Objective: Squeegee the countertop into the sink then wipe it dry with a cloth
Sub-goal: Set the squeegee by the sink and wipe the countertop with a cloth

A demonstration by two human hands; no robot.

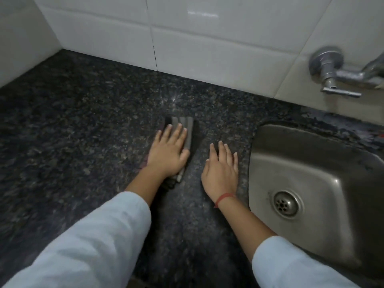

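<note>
The left hand (168,151) lies flat, fingers spread, pressing a folded striped cloth (188,132) onto the dark granite counter (83,121); it grips nothing, only bears down with palm and fingers. The cloth pokes out past the fingertips toward the wall and trails back under the wrist. The right hand (221,173) rests beside it, also flat and empty, fingers together on bare stone, a red thread (224,198) at the wrist. It sits between the cloth and the sink (259,163), near the steel rim.

No squeegee shows anywhere, so the job looks to be in its drying stage — the cloth at work on the middle of the counter. Beyond the hands, the stone runs back to white tiles (187,48), and a tap (332,73) juts from the wall above the sink's far corner.

What could go wrong: with only flat pressure and no pinch, the cloth may bunch or slide out from under the palm on a fast stroke, leaving streaks. The far corner by the left wall is well apart from the cloth and could be missed. Whether the stone is wet is hard to tell — its speckle hides any film — so damp patches may pass unnoticed, above all along the sink's edge.
</note>
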